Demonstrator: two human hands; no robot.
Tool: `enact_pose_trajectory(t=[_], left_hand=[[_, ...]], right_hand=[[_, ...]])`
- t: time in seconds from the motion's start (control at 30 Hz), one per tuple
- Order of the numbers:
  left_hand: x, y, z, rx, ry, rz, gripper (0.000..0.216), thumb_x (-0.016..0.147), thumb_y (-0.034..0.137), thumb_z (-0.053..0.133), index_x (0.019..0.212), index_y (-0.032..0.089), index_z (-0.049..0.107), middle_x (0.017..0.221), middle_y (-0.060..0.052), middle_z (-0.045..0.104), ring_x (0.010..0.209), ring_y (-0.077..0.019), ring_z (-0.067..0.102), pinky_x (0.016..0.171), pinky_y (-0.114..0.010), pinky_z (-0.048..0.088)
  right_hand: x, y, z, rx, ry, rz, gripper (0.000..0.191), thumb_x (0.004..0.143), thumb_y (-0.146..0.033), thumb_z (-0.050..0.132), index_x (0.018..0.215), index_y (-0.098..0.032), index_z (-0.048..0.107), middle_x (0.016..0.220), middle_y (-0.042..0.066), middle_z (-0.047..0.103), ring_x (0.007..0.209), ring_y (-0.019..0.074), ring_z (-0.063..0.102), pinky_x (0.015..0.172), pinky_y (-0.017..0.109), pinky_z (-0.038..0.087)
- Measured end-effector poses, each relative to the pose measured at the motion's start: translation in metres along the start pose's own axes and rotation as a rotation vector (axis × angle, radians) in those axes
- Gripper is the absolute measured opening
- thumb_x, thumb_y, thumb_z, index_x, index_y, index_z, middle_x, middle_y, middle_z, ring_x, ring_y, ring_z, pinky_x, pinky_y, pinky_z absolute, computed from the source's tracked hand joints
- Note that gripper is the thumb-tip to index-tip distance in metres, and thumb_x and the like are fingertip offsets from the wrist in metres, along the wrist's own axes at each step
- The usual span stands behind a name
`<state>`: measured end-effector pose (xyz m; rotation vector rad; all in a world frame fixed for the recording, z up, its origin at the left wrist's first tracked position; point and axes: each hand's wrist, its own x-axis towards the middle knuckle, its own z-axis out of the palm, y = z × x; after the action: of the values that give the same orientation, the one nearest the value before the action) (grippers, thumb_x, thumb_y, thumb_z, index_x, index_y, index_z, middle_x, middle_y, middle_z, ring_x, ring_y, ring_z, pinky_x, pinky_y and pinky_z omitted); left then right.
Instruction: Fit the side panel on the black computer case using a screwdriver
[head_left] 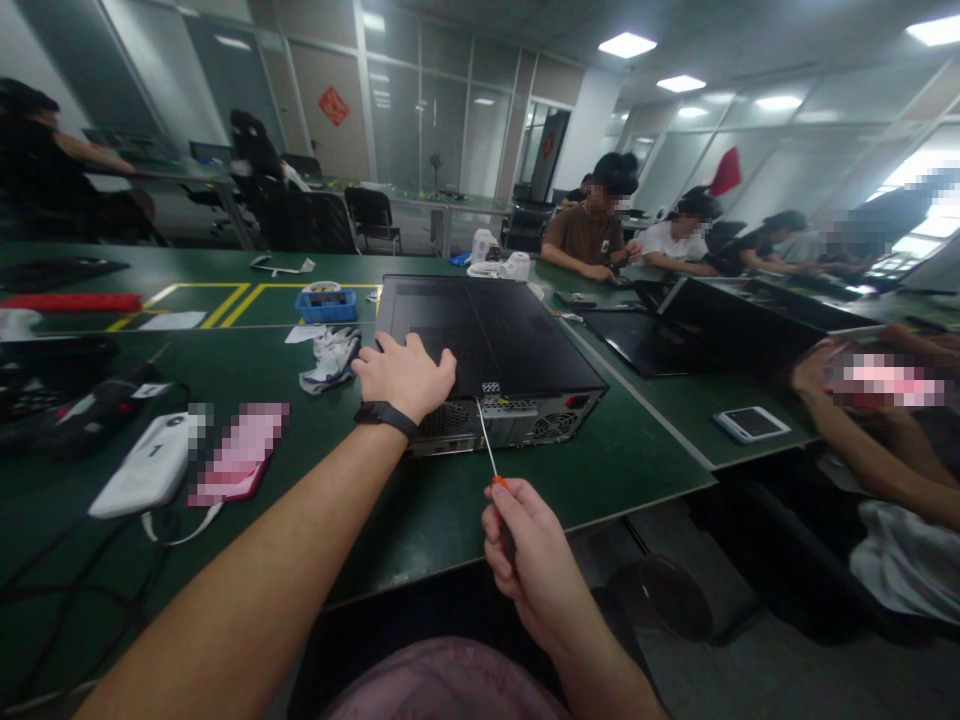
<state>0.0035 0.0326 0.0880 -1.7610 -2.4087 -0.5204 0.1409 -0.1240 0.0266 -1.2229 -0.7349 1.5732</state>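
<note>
A black desktop computer case point(502, 320) lies flat on the green table, its rear panel with vents and ports facing me. My left hand point(409, 375), a dark band on its wrist, rests with fingers spread on the near left part of the case's top. In my right hand point(521, 530) is a screwdriver point(487, 440), the fingers wrapped round its red-orange handle. Its thin shaft points up and away, and the tip meets the upper edge of the rear panel. Whether a screw sits under the tip is too small to tell.
Left of the case lie grey-white gloves point(330, 358), a blue bin point(326, 303), a white power bank point(146, 465), a pink phone point(240, 455) and dark cables. To the right are a black panel point(630, 335) and a phone-like device point(750, 423). A neighbour's arms point(877, 440) reach in there.
</note>
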Motion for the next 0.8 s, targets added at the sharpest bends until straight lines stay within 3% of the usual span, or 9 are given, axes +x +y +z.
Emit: enact_pose_trajectory(t=[0.23,0.47,0.67,0.8], left_hand=[[-0.0004,0.0001,0.0001,0.001,0.006,0.002,0.072,0.087,0.066,0.035,0.128,0.015,0.066,0.137,-0.025,0.057,0.114,-0.0481,0.056,0.091,-0.056,0.042],[0.0003,0.0005,0.0003,0.002,0.009,0.0,0.072,0.087,0.066,0.035,0.127,0.015,0.066,0.136,-0.026,0.057,0.113,-0.048,0.056,0.09,-0.056,0.042],[0.0002,0.0006,0.0002,0.002,-0.002,-0.001,0.072,0.087,0.066,0.035,0.127,0.016,0.066,0.137,-0.026,0.057,0.113,-0.0483,0.056,0.091,-0.056,0.041],[-0.0003,0.001,-0.001,0.001,-0.009,-0.001,0.071,0.087,0.066,0.035,0.126,0.015,0.066,0.135,-0.025,0.058,0.114,-0.0476,0.056,0.091,-0.055,0.041]], right_hand=[[-0.0003,-0.0011,-0.0012,0.024,-0.014,0.011,0.041,0.086,-0.057,0.063,0.098,-0.019,0.058,0.064,-0.008,0.052,0.037,0.0013,0.031,0.033,0.014,0.011],[-0.0005,-0.0012,-0.0003,0.024,0.01,-0.009,0.039,0.083,-0.056,0.069,0.093,-0.023,0.051,0.064,-0.009,0.053,0.036,0.0015,0.031,0.034,0.013,0.009],[-0.0013,-0.0024,-0.0007,0.035,-0.004,-0.004,0.041,0.086,-0.059,0.064,0.098,-0.02,0.057,0.064,-0.008,0.053,0.037,0.0014,0.03,0.034,0.014,0.009],[-0.0004,-0.0024,-0.0003,0.011,0.002,-0.011,0.038,0.085,-0.056,0.067,0.095,-0.022,0.053,0.064,-0.009,0.052,0.036,0.0016,0.029,0.033,0.014,0.009]])
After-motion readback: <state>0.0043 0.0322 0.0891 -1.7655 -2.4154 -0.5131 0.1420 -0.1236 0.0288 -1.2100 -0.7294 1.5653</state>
